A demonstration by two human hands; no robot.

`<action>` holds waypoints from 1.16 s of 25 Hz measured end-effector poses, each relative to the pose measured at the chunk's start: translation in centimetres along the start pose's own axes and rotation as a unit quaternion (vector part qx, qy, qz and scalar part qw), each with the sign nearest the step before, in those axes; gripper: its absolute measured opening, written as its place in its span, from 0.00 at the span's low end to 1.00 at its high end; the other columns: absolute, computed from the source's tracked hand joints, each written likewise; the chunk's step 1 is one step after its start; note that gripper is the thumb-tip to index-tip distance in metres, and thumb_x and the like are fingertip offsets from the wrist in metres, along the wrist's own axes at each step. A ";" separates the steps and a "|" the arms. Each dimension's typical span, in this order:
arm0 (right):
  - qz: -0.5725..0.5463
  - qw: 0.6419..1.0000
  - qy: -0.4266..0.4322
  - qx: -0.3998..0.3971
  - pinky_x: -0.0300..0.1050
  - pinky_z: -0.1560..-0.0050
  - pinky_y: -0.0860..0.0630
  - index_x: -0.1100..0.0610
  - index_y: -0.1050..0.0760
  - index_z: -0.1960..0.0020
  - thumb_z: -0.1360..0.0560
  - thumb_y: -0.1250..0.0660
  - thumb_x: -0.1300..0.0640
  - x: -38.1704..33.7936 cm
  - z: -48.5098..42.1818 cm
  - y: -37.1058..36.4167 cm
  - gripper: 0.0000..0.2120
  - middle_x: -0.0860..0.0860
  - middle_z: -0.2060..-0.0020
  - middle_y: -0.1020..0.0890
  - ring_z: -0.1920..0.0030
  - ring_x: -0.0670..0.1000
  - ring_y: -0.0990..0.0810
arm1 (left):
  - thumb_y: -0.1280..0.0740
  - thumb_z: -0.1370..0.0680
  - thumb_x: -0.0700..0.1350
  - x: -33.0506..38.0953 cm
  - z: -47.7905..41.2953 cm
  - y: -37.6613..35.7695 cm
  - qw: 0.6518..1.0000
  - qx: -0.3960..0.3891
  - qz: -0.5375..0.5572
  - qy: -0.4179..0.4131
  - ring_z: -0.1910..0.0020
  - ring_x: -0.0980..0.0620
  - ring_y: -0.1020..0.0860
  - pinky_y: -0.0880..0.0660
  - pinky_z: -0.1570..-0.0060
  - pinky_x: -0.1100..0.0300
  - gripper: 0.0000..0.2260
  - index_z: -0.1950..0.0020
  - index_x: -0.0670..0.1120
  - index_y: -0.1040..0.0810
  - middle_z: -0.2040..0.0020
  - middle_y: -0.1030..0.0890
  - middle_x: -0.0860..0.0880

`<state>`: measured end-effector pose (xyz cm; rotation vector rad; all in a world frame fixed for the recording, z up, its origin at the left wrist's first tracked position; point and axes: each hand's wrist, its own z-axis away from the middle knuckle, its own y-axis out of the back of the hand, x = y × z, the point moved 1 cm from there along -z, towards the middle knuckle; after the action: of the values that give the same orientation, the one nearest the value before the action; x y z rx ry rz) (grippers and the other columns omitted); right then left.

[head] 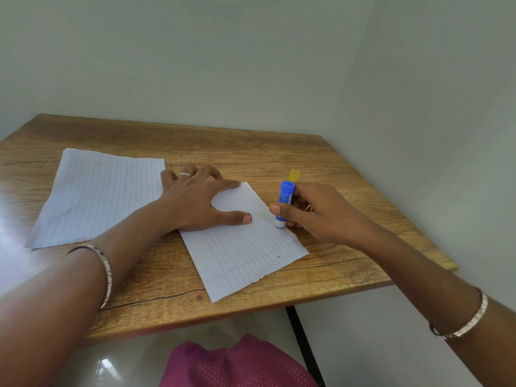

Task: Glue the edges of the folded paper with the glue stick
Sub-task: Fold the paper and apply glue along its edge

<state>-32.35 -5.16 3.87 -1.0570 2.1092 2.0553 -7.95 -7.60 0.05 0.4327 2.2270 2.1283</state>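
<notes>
A folded sheet of lined paper [245, 247] lies at an angle near the table's front edge. My left hand [195, 202] rests flat on its upper left part, fingers spread, thumb pointing right. My right hand [315, 210] grips a blue and white glue stick [283, 203] held upside down, its white tip touching the paper's right edge. A yellow cap [294, 175] stands on the table just behind the glue stick.
A second lined sheet [97, 196] lies flat on the left of the wooden table [279, 146]. Walls close in behind and to the right. The table's front edge runs close to my lap, with a black leg [304, 344] below.
</notes>
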 end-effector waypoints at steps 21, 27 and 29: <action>0.015 1.000 -0.010 0.017 0.48 0.56 0.23 0.51 0.18 0.52 0.23 0.37 0.37 0.5 5.9 0.7 0.18 0.49 0.60 0.16 0.59 0.49 0.20 | 0.59 0.48 0.87 0.0 0.2 0.0 1.000 0.006 0.012 -0.004 0.24 0.42 0.43 0.50 0.30 0.38 0.53 0.26 0.69 0.38 0.26 0.34 0.53; -0.098 0.994 -0.048 0.031 0.42 0.56 0.20 0.53 0.18 0.54 0.25 0.34 0.39 0.2 7.6 2.0 0.17 0.49 0.60 0.13 0.60 0.46 0.17 | 0.60 0.48 0.87 -0.1 0.2 0.0 1.000 0.019 0.012 -0.013 0.25 0.43 0.41 0.49 0.30 0.38 0.54 0.26 0.67 0.37 0.27 0.33 0.53; -0.262 0.960 -0.077 0.066 0.43 0.55 0.18 0.57 0.18 0.52 0.23 0.31 0.47 0.3 8.0 3.1 0.13 0.52 0.57 0.12 0.61 0.48 0.16 | 0.60 0.47 0.87 -0.1 0.3 0.0 0.999 0.032 0.012 -0.022 0.25 0.44 0.40 0.49 0.31 0.38 0.54 0.25 0.65 0.37 0.27 0.31 0.53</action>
<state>-37.53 1.57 5.34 -1.2239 1.6350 1.6585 -7.80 -7.34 0.04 0.5066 2.2832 2.0418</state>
